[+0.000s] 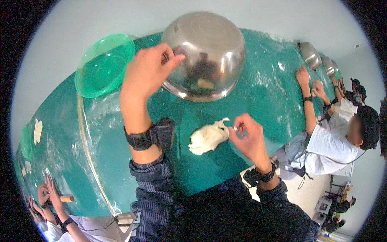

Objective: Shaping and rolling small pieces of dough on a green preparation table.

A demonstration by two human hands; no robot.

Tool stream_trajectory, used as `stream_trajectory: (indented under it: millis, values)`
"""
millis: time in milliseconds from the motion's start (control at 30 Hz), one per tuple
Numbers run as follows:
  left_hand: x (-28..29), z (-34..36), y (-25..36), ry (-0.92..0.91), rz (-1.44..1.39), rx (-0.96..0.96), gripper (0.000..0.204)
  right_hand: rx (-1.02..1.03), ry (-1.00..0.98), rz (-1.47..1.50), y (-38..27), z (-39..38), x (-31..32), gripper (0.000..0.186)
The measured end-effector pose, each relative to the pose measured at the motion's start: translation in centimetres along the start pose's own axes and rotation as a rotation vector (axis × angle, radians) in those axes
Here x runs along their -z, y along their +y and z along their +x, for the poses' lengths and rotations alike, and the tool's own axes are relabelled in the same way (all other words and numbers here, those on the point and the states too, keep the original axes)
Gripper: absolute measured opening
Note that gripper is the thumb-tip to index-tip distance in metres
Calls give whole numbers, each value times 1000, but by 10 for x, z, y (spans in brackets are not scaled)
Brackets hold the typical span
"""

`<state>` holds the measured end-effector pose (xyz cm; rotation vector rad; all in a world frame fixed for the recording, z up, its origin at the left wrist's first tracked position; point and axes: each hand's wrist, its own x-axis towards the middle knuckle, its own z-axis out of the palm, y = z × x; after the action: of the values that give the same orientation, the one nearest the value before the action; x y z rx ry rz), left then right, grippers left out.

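Note:
A lump of pale dough (208,138) lies on the green tabletop in front of me, with a thin strand sticking up at its right end. My right hand (250,139) is beside that end, thumb and forefinger pinched on a small whitish bit of dough. Raised over the left side of an upside-down steel bowl (205,44), my left hand (147,72) has its fingers curled in and its thumb meeting them. Whatever it may hold is hidden. Both wrists wear black bands.
A translucent green basin (105,66) leans left of the steel bowl. Flour smears the green table (262,97). A co-worker's hands (50,193) are by a wooden rolling pin (67,199) at lower left. Another person in a white shirt (332,147) works on the right, near more steel bowls (309,55).

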<state>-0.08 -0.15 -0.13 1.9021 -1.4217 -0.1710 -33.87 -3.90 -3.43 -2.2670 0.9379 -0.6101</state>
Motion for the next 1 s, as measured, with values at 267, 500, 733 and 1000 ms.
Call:
stream_trajectory:
  millis: [267,500,733,1000]
  values:
    - [-1,2,-6,15,36,-43,35,457,-69,-310,-17,-39,-52,45]
    - [-2,-5,-9,46,14,-42,35,403,-231,-318,-35,-46,-22,32]
    - [0,-4,-15,38,20,-31,40,406,90,-113,-42,-43,4,18]
    - [-2,-9,-19,26,37,-37,41,451,-96,-293,-26,-39,-16,19]
